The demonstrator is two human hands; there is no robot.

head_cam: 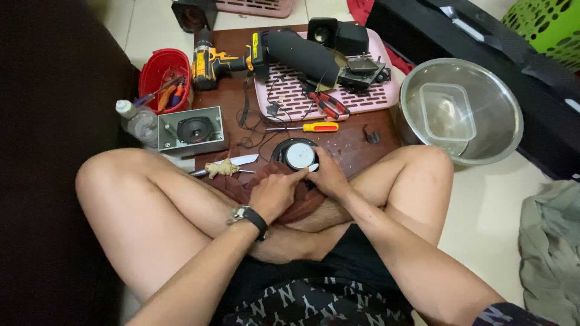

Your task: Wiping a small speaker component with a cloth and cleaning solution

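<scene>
While I sit cross-legged at the low table [362,142], the round speaker [295,155] lies at its near edge, just beyond my knees, and I judge I'm prying at its rim. My left hand [275,194] points one finger at it; my right hand [329,176] grips its side, hands nearly touching. Next needs steady pressure

Red bucket [164,75], pink tray [368,96], seemingly maroon cloth [254,181].

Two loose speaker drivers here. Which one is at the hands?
The round one with the white centre, by both hands' fingertips. The other sits mounted in a grey box, further left, untouched.
</scene>
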